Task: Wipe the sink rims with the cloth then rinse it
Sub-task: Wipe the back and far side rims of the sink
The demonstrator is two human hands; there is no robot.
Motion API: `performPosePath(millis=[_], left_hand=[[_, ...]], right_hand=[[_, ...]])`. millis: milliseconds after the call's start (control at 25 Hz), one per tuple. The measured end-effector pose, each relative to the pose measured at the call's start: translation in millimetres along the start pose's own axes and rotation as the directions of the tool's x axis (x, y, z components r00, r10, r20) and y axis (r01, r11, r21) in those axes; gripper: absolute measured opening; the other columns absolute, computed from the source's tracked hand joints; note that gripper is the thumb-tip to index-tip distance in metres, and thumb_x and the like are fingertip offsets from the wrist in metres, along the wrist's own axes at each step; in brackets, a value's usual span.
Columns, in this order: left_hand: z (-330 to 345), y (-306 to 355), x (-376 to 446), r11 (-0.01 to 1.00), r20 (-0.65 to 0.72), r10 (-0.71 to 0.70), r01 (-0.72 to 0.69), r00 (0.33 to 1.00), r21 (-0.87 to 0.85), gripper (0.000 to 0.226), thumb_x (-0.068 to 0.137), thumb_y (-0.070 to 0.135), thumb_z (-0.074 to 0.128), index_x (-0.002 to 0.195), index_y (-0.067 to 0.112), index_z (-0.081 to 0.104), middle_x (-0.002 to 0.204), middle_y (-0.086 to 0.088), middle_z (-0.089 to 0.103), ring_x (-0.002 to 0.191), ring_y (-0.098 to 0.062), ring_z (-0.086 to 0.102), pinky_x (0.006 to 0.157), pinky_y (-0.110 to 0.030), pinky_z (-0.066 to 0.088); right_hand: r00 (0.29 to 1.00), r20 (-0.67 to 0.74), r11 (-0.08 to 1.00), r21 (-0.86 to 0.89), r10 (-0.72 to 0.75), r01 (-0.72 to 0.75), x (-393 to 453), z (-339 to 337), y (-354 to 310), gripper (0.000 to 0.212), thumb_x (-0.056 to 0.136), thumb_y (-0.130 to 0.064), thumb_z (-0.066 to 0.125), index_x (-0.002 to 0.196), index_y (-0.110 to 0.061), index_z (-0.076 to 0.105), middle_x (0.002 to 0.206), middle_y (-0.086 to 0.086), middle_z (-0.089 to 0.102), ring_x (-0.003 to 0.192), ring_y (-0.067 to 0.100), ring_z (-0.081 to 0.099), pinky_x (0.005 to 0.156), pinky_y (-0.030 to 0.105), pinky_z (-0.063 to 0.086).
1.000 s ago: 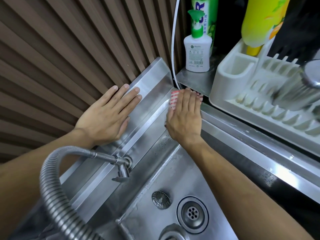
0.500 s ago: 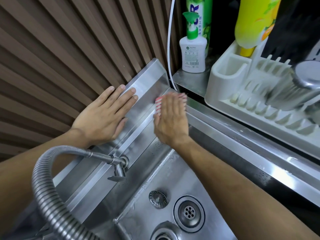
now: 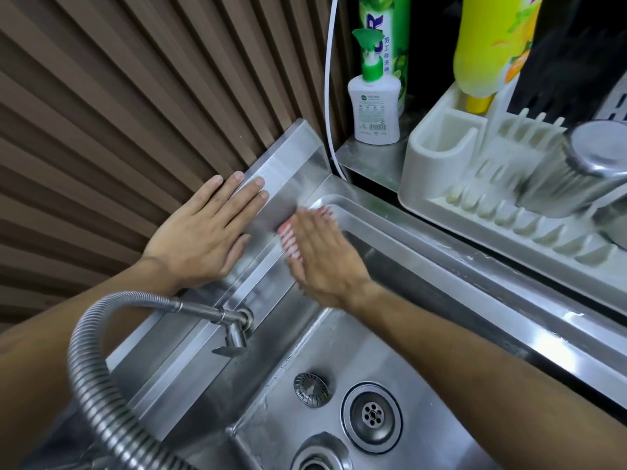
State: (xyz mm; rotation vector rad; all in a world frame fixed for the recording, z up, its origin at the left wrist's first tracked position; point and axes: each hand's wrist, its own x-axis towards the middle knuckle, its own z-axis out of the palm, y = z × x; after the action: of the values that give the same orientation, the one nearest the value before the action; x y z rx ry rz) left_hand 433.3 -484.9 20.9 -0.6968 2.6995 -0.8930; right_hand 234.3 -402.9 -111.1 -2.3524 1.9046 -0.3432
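A steel sink has a raised back rim [image 3: 291,157] along the slatted wall and a side rim [image 3: 441,252] at the right. My right hand [image 3: 322,256] lies flat and blurred on a red-and-white striped cloth [image 3: 288,240], pressing it on the back rim's ledge near the far corner. Only the cloth's edge shows beside my fingers. My left hand [image 3: 207,235] rests flat, fingers apart, on the upright part of the back rim, just left of the cloth.
A flexible metal hose and tap [image 3: 234,330] reach over the basin at the near left. A drain [image 3: 371,415] and a loose strainer [image 3: 310,390] lie in the basin. A white dish rack [image 3: 437,171] with a steel cup [image 3: 570,171], a soap pump bottle [image 3: 373,106] and detergent bottles [image 3: 492,42] stand at the right.
My right hand has slid the cloth from the far corner toward me along the back rim. My left hand has stayed in place on the rim.
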Motion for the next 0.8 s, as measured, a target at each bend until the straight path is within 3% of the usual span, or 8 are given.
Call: performPosePath(millis=[120,280,400,480,560,640,720,800], left_hand=[[0.9,2.0,-0.7,1.000,-0.020,-0.007,0.007,1.000,0.002,0.068,0.105,0.037,0.026,0.164,0.005,0.013,0.172,-0.016,0.010,0.159,-0.036,0.011,0.128,-0.053,0.015],[-3.6,0.0,2.9,1.000,-0.040,-0.005,0.006,0.999,0.015,0.069,0.104,0.038,0.031,0.163,0.004,0.018,0.172,-0.017,0.014,0.158,-0.037,0.017,0.128,-0.053,0.018],[-5.5,1.8,-3.9,1.000,0.008,0.020,-0.020,1.000,0.021,0.070,0.104,0.039,0.030,0.162,0.002,0.020,0.171,-0.020,0.014,0.158,-0.039,0.015,0.127,-0.054,0.017],[-14.8,-17.4,1.4,0.991,0.060,0.129,-0.131,0.990,0.038,0.070,0.103,0.041,0.028,0.161,0.000,0.024,0.170,-0.021,0.018,0.158,-0.038,0.018,0.129,-0.051,0.012],[-34.9,-30.2,28.3,0.959,0.127,0.273,-0.279,0.954,0.038,0.067,0.100,0.038,0.032,0.156,0.004,0.040,0.163,-0.019,0.037,0.152,-0.036,0.034,0.129,-0.045,0.010],[-61.2,-27.6,73.9,0.921,0.247,0.374,-0.390,0.894,0.019,0.056,0.094,0.032,0.035,0.142,0.015,0.058,0.144,-0.007,0.061,0.134,-0.032,0.057,0.117,-0.039,0.033],[-91.9,-2.3,125.5,0.971,0.544,0.207,-0.238,0.813,-0.014,0.034,0.096,0.032,0.038,0.117,0.026,0.064,0.119,0.003,0.066,0.106,-0.026,0.064,0.088,-0.033,0.049],[-101.5,34.0,160.5,0.995,0.738,0.095,-0.038,0.668,-0.094,0.019,0.098,0.035,0.045,0.093,0.023,0.059,0.095,0.000,0.062,0.089,-0.027,0.059,0.076,-0.031,0.046]], right_hand=[[0.978,0.060,0.977,-0.088,0.198,-0.192,22.1,-15.4,21.7,0.073,0.105,-0.044,0.006,0.157,0.005,-0.008,0.169,0.026,-0.005,0.158,0.039,-0.003,0.129,0.050,-0.003],[0.940,0.060,0.937,-0.118,0.336,-0.327,41.2,-23.3,27.3,0.073,0.107,-0.042,0.012,0.160,0.005,-0.004,0.169,0.026,-0.004,0.158,0.040,-0.004,0.128,0.053,-0.007],[0.939,0.058,0.936,-0.121,0.340,-0.332,28.1,-24.6,36.8,0.074,0.108,-0.045,0.011,0.161,0.004,-0.005,0.169,0.025,-0.005,0.158,0.040,-0.003,0.128,0.053,-0.001],[0.955,0.083,0.952,-0.135,0.286,-0.273,20.3,-31.7,47.6,0.077,0.107,-0.049,0.012,0.161,0.004,-0.006,0.170,0.025,-0.004,0.158,0.039,-0.002,0.128,0.052,0.000],[0.968,0.110,0.965,-0.158,0.226,-0.207,20.7,-31.5,57.7,0.080,0.106,-0.052,0.013,0.161,0.003,-0.005,0.170,0.025,-0.002,0.158,0.039,0.000,0.128,0.051,0.001],[0.968,0.121,0.965,-0.173,0.219,-0.197,25.2,-36.2,58.4,0.082,0.105,-0.054,0.016,0.161,0.003,0.000,0.169,0.025,0.004,0.156,0.040,0.007,0.128,0.053,0.007],[0.964,0.131,0.963,-0.172,0.233,-0.209,25.8,-39.7,57.8,0.083,0.104,-0.055,0.018,0.161,0.004,0.004,0.169,0.025,0.008,0.155,0.041,0.011,0.127,0.054,0.010],[0.961,0.176,0.966,-0.182,0.215,-0.183,18.2,-39.9,61.0,0.084,0.105,-0.056,0.019,0.161,0.004,0.000,0.169,0.024,0.004,0.157,0.040,0.007,0.127,0.053,0.008]])
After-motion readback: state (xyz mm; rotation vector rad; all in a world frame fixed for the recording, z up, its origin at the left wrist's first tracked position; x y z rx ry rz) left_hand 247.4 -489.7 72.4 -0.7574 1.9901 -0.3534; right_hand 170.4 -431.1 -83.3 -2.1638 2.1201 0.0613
